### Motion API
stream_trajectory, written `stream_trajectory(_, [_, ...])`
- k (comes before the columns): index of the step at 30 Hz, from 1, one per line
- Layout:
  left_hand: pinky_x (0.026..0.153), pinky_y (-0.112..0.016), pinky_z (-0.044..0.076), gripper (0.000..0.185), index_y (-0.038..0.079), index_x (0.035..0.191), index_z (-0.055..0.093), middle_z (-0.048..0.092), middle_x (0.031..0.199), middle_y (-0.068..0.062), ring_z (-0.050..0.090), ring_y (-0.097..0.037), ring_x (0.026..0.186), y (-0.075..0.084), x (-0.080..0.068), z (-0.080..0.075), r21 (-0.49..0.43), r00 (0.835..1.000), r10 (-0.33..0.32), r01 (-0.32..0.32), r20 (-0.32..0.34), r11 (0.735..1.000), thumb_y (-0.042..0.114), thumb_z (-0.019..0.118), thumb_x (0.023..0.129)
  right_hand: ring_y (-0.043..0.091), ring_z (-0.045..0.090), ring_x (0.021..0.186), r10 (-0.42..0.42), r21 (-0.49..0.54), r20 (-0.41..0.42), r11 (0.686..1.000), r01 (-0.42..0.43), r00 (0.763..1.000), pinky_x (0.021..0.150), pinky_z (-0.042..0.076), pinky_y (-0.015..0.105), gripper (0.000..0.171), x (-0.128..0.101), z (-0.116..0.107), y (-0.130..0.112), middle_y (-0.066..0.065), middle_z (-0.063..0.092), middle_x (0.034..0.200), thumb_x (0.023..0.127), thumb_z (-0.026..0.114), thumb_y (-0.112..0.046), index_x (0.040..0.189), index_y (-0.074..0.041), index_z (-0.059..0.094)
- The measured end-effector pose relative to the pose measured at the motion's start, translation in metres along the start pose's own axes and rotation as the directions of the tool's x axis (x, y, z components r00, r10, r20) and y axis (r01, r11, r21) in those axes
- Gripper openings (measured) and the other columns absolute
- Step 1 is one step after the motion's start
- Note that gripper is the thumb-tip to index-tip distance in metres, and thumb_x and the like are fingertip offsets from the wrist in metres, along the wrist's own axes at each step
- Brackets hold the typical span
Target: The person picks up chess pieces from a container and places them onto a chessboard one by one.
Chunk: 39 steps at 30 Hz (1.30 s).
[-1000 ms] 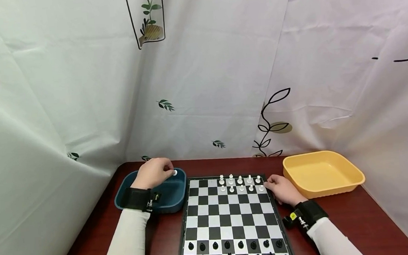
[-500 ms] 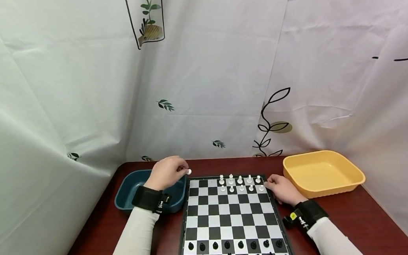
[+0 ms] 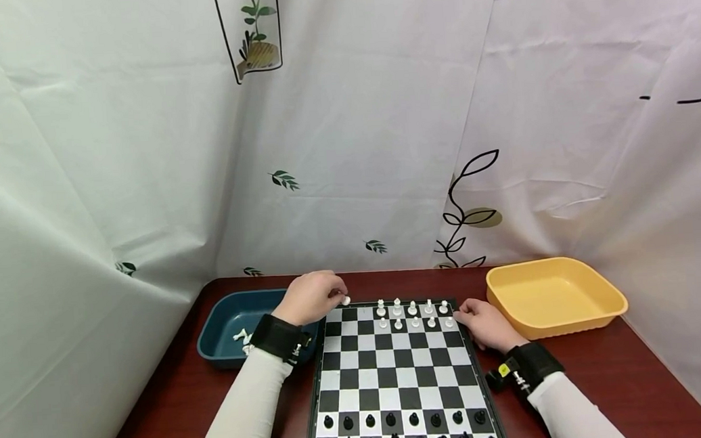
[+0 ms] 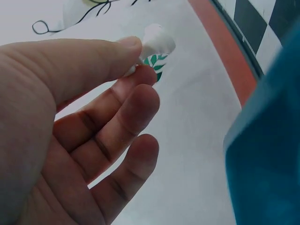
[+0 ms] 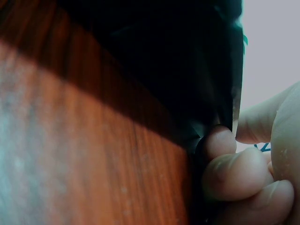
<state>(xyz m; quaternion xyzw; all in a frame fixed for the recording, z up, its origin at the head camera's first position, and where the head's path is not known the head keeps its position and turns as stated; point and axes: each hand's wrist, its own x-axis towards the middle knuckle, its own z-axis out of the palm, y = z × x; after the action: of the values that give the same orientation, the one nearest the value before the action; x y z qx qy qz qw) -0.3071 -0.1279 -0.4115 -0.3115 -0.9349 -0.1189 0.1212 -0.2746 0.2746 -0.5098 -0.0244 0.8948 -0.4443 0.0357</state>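
White piece pinched in my left hand at the board's far left corner.

My left hand (image 3: 309, 298) pinches a white piece (image 3: 346, 301) between thumb and fingertip, just above the far left corner of the board (image 3: 398, 378), beside the blue tray (image 3: 224, 329). My right hand (image 3: 485, 325) rests with curled fingers against the board's far right edge, holding nothing that I can see. I count ten white pieces standing in two far rows, sixteen black pieces in the near rows, a few white pieces in the blue tray, and one yellow tray (image 3: 554, 296).
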Motion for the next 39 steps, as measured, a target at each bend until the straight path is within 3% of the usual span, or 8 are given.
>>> stream_trajectory(8, [0.079,-0.034,0.06,0.009,0.023,0.106,0.085,0.076,0.102,0.005,0.071,-0.012,0.089,0.009,0.013,0.014,0.0,0.998,0.054,-0.054,0.043,0.999,0.015,0.083,0.102,0.019,0.05,0.041,0.002,0.003,-0.003,1.0,-0.002,1.0,0.044,0.044,0.033,0.019,0.0,0.0,0.0,0.005,0.055,0.06,0.11,0.062,-0.019,0.099,-0.004,0.061])
stream_trajectory(15, [0.08,-0.035,0.06,0.007,0.016,0.109,0.084,0.078,0.102,0.003,0.071,-0.014,0.089,0.015,0.021,0.025,0.016,0.996,0.056,-0.057,0.07,0.998,0.014,0.082,0.102,0.019,0.05,0.041,0.0,-0.003,0.004,1.0,0.0,1.0,0.044,0.044,0.034,0.019,0.001,0.0,0.001,0.004,0.054,0.059,0.111,0.061,-0.019,0.099,-0.004,0.061])
stream_trajectory(21, [0.075,-0.032,0.058,0.006,0.02,0.103,0.084,0.077,0.098,0.006,0.068,-0.01,0.084,0.018,0.025,0.029,0.031,0.995,0.066,-0.069,0.07,0.997,0.015,0.085,0.1,0.018,0.049,0.041,0.005,-0.005,-0.002,1.0,-0.005,1.0,0.044,0.043,0.033,0.018,0.001,0.0,-0.001,0.004,0.053,0.058,0.11,0.061,-0.019,0.099,-0.004,0.061])
stream_trajectory(39, [0.07,-0.029,0.056,0.009,0.022,0.096,0.085,0.077,0.093,0.007,0.065,-0.008,0.08,0.027,0.031,0.044,0.097,0.992,0.034,-0.046,0.122,0.994,0.013,0.084,0.099,0.019,0.05,0.042,0.003,-0.001,-0.007,1.0,-0.003,1.0,0.044,0.044,0.034,0.018,-0.001,0.001,-0.002,0.005,0.054,0.06,0.11,0.063,-0.019,0.1,-0.004,0.061])
